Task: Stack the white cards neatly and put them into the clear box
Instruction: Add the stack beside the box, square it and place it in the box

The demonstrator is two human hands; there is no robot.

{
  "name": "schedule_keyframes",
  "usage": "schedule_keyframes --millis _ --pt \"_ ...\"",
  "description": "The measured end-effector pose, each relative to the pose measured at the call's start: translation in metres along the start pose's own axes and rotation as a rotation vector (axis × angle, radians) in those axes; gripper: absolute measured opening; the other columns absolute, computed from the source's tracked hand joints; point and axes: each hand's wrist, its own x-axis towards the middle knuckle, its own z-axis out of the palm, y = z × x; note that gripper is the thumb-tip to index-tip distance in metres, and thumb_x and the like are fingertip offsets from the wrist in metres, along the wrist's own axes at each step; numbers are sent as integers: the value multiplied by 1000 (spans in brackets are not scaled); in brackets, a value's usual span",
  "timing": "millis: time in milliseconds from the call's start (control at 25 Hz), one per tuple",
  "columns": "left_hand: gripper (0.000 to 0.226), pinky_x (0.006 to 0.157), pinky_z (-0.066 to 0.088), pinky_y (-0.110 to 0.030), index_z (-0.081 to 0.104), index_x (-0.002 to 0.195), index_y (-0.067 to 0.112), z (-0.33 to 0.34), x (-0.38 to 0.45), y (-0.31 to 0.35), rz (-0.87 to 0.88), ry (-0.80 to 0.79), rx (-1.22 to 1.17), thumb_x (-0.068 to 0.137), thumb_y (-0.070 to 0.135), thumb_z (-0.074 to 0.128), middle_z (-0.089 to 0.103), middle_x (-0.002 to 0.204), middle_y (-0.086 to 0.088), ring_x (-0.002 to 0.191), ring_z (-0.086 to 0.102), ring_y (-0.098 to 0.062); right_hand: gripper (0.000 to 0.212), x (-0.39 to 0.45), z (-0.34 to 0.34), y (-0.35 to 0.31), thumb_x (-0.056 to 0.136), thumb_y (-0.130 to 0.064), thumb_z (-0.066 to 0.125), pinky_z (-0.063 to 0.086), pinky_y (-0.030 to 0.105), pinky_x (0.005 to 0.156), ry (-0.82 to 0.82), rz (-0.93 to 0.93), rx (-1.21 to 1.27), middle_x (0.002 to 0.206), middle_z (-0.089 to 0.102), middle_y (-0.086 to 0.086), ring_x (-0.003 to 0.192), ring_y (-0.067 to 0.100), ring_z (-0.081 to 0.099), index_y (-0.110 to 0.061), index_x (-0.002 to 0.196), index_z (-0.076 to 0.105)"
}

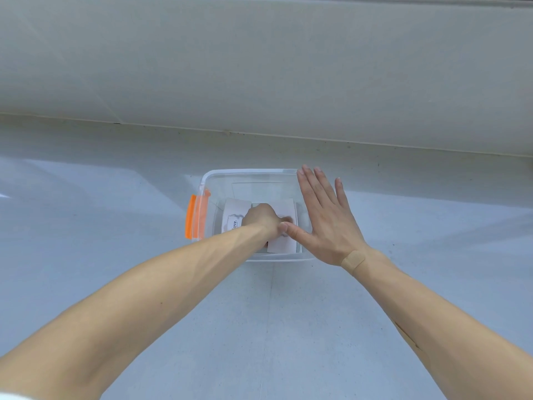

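Bright even light, soft glare, perhaps wide-angle bowing

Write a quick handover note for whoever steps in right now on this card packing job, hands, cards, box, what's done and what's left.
Left hand: reaching down inside the clear box, on the white cards; grip hidden.
Right hand: open and flat, fingers spread, at the box's right wall.
Cards: in the box, overlapping unevenly, one with printed text facing up.
Done: cards are in the box.
Left: square the stack, withdraw both hands.
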Motion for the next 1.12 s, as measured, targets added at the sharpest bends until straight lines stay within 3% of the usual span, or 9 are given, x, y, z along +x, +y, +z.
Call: schedule_keyframes --millis 160,320,440,600,680,840,960,1120 --pt "41 45 38 -22 46 61 11 5 0 1 7 -30 -4 85 38 64 53 54 -3 46 53 -20 89 0 0 -1 88 -69 32 -1 54 118 5 4 1 161 -4 -2 145 12 -16 -19 151 -6" --pt "36 54 43 -26 48 84 6 6 2 4 25 -52 31 88 40 61 51 60 -4 56 54 -23 88 0 -1 -1 88 -67 32 0 54 118 7 6 11 161 -3 -1 145 12 -15 -18 151 -5" --pt "37 45 35 -26 47 88 6 5 2 5 53 -58 79 88 42 57 50 60 -5 49 47 -20 87 0 -2 -1 89 -66 32 0 54 118 9 5 13 161 -3 -1 145 12 -14 -17 151 -3" --pt "60 49 36 -30 44 110 3 7 2 4 76 -22 90 85 57 57 61 88 -9 68 56 -24 85 -1 -1 -1 90 -65 30 1 55 118 8 8 17 161 -4 -1 145 12 -15 -17 151 -4" --pt "65 52 41 -30 42 114 1 6 3 4 64 -35 88 84 58 57 63 89 -10 70 60 -25 84 0 -1 -1 90 -64 30 2 55 118 11 7 14 161 -4 -1 145 12 -15 -18 151 -5" --pt "53 70 53 -33 48 108 1 3 0 2 43 -78 35 82 46 62 64 80 -10 70 64 -28 82 -1 -1 0 90 -64 28 1 54 118 10 10 21 162 -4 -2 144 10 -16 -20 151 -6" --pt "38 67 51 -32 53 100 3 2 -4 2 53 -100 33 85 38 58 59 70 -8 64 60 -27 82 -1 1 1 91 -64 27 0 54 118 14 9 11 161 -4 -2 144 10 -17 -21 151 -6" --pt "31 77 52 -36 50 64 19 -2 -11 6 120 -127 100 91 35 52 52 68 -6 75 58 -28 81 -1 1 1 92 -64 26 -2 52 119 12 6 -28 161 -5 -2 144 10 -17 -20 151 -8"
